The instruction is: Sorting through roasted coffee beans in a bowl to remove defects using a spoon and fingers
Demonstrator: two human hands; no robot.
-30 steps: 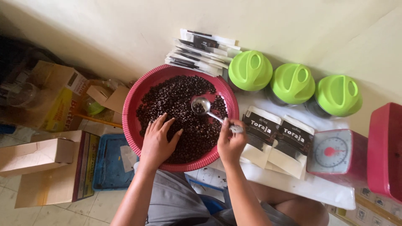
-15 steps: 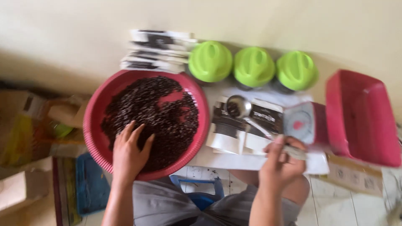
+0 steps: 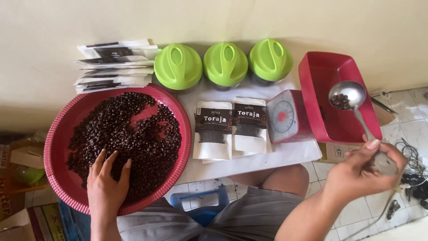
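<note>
My left hand point(image 3: 106, 183) rests flat, fingers spread, on dark coffee beans point(image 3: 133, 134) in a round red basin point(image 3: 55, 147). My right hand point(image 3: 363, 172) grips the handle of a metal ladle point(image 3: 347, 95). The ladle's bowl holds a few beans and hangs over a red rectangular tray point(image 3: 321, 76) on the right. A small red kitchen scale point(image 3: 285, 116) stands just left of that tray. Two filled black-and-white pouches point(image 3: 231, 129) lie between the basin and the scale.
Three jars with green lids point(image 3: 225, 64) line the wall. A stack of flat pouches point(image 3: 116, 64) lies behind the basin. Cardboard boxes point(image 3: 20, 156) sit at the far left, black cables point(image 3: 412, 178) on the tiled floor at right. My knee point(image 3: 276, 180) shows below the white board.
My right hand has carried the ladle with beans rightward, from the basin across the pouches and scale to above the red tray. The view has swung right. My left hand stays on the beans.
</note>
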